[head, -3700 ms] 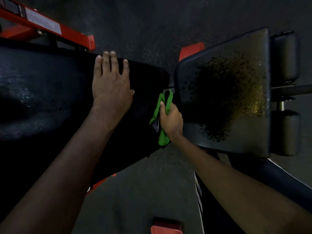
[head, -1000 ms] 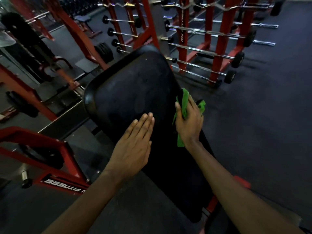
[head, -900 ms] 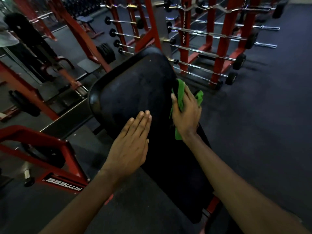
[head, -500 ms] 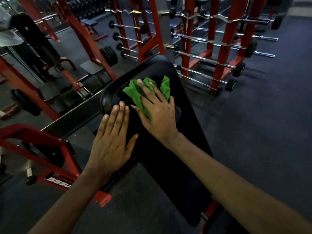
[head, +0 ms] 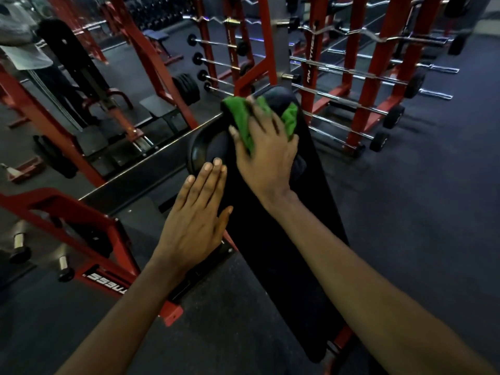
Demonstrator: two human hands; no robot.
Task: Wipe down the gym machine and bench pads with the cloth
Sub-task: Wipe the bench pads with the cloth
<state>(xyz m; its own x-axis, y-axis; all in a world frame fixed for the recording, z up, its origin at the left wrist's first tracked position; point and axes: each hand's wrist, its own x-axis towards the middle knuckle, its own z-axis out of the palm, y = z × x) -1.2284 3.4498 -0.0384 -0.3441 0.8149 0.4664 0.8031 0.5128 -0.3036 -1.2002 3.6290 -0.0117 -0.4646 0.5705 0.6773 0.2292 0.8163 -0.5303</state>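
Bench pad: a long black bench pad [head: 273, 234] is shown running from the lower right up to the centre, where it ends in a rounded upper edge.
Cloth: a crumpled green cloth [head: 240, 119] is laid on the upper end of the bench pad, under the right hand; green folds are seen on either side of that hand.
Right hand: the right hand [head: 266, 150] is placed palm-down on the cloth. Its fingers [head: 257, 115] are held straight and spread apart, and the cloth is pressed flat against the pad rather than gripped. Their outline is blurred.
Left hand: the left hand [head: 196, 215] is laid flat on the left edge of the pad, just beside and below the right hand. Its fingers [head: 209, 182] are kept straight and close together with the thumb set apart, and nothing is held.
Surroundings: a red frame [head: 75, 209] is seen at the left, a barbell rack [head: 351, 77] behind the pad, and a dark floor [head: 419, 212] at the right.
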